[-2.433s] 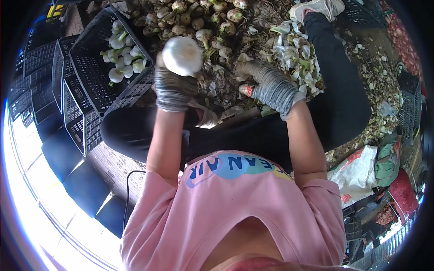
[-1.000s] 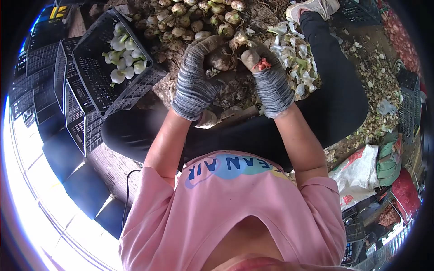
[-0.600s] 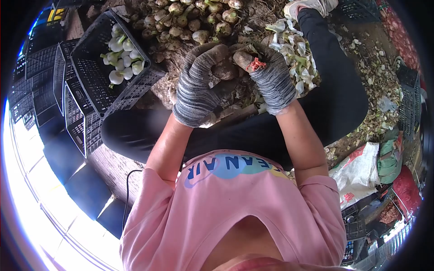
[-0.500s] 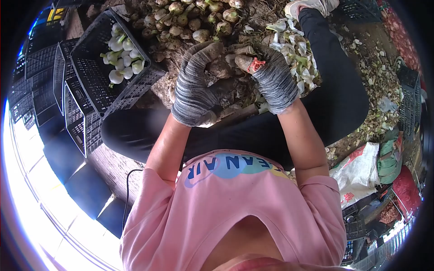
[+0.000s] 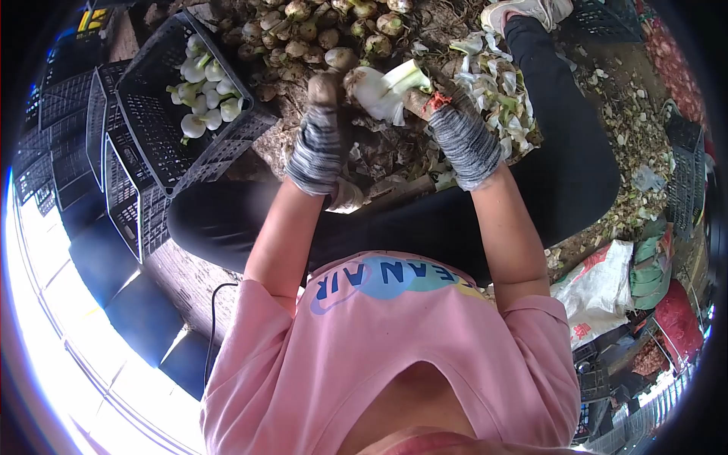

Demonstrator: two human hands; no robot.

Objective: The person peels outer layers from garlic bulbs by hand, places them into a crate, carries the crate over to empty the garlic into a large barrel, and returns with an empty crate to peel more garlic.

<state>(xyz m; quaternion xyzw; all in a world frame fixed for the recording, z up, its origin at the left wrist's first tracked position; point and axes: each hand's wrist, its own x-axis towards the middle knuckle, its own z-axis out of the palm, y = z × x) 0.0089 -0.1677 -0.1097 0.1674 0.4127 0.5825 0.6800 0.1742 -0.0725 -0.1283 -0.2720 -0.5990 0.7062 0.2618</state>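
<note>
Dirt floor strewn with husks and papery peelings, bright glare along the near left edge. Nearest: pink shirt (image 5: 394, 356) with printed lettering, black trousers (image 5: 561, 174) stretching away to the far right and ending at a pale shoe (image 5: 531, 11).

Just beyond the knees, both arms raised, both in grey knitted gloves. Left hand (image 5: 318, 140) clenched around one end of a garlic bulb (image 5: 375, 89), glove fingertips dirt-stained, thumb tip up near the bulb's root end. Right hand (image 5: 455, 129) gripping the other side of the same bulb, red fraying at the glove's fingertip, pinching a strip of pale green-white skin (image 5: 406, 76) peeled partway off. Bulb held between the two hands, above the ground, showing a clean white patch where the skin is lifted, still brownish elsewhere.

Right of the right hand, just beside it: heap of discarded white and green peelings (image 5: 500, 91). Beyond the hands, at the far middle: pile of unpeeled, earthy bulbs (image 5: 318, 34) with stalks and roots. To the far left: black plastic crate (image 5: 152, 114) tilted toward the hands, holding a cluster of clean white peeled bulbs (image 5: 205, 95); more empty black crates (image 5: 68, 152) stacked beside it on the left. At the near right: white sack (image 5: 599, 288) and red mesh bag (image 5: 675, 322), details hard to make out.
</note>
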